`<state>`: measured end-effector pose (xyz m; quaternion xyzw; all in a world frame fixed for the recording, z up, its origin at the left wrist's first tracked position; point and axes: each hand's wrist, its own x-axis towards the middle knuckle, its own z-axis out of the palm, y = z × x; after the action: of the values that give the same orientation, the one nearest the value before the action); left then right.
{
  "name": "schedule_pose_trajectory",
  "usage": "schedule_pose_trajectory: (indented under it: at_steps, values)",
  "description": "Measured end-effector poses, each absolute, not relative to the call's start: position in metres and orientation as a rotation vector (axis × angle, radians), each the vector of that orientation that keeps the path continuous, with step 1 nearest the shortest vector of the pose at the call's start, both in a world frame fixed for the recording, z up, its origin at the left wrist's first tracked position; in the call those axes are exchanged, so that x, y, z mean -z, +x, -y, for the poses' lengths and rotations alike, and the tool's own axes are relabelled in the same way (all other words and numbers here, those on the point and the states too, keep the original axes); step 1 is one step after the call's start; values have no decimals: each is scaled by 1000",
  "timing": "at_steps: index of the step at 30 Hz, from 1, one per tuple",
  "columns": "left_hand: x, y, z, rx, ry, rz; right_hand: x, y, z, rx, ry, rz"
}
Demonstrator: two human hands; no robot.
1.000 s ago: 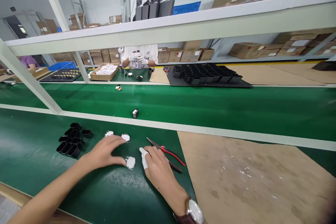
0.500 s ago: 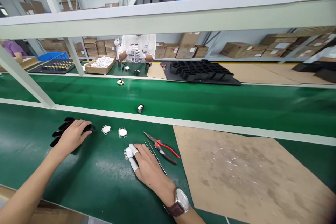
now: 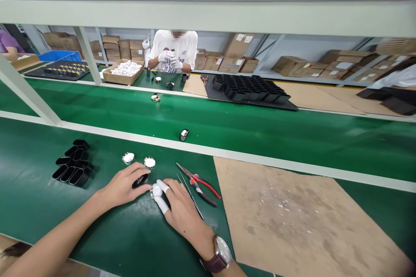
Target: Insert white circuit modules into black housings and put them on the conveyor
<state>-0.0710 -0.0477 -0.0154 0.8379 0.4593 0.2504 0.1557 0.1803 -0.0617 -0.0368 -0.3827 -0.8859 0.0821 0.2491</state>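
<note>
My left hand [image 3: 125,185] grips a small black plastic housing [image 3: 140,180] between thumb and fingers. Close beside it, my right hand [image 3: 178,205], with white finger cots on two fingers, pinches a small circuit board with a round white top [image 3: 157,190]. The housing and the board are near each other; I cannot tell whether they touch. Just beyond my hands lie two more white-topped boards, one on the left [image 3: 128,158] and one on the right [image 3: 150,162]. Further left stands a cluster of open black housings [image 3: 73,164].
Red-handled pliers [image 3: 199,184] and thin tweezers [image 3: 191,197] lie right of my right hand, beside a cardboard sheet [image 3: 292,212]. A filled black housing [image 3: 184,134] sits on the green belt [image 3: 276,127]. Across it, a person [image 3: 173,52] in white gloves works. A shelf beam [image 3: 208,17] crosses overhead.
My left hand has moved right from the housing cluster, bringing one black housing up to my right hand. My right hand keeps its pinch on the board. The view has tilted down slightly.
</note>
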Motion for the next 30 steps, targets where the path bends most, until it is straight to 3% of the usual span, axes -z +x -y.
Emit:
schedule_pose_trajectory:
  at_steps: [12, 30]
  values:
    - [12, -89, 53, -708, 2101, -1264, 51, 189, 61, -283, -1054, 2349]
    - [15, -80, 57, -597, 2022, -1225, 16, 186, 60, -229, -926, 2012]
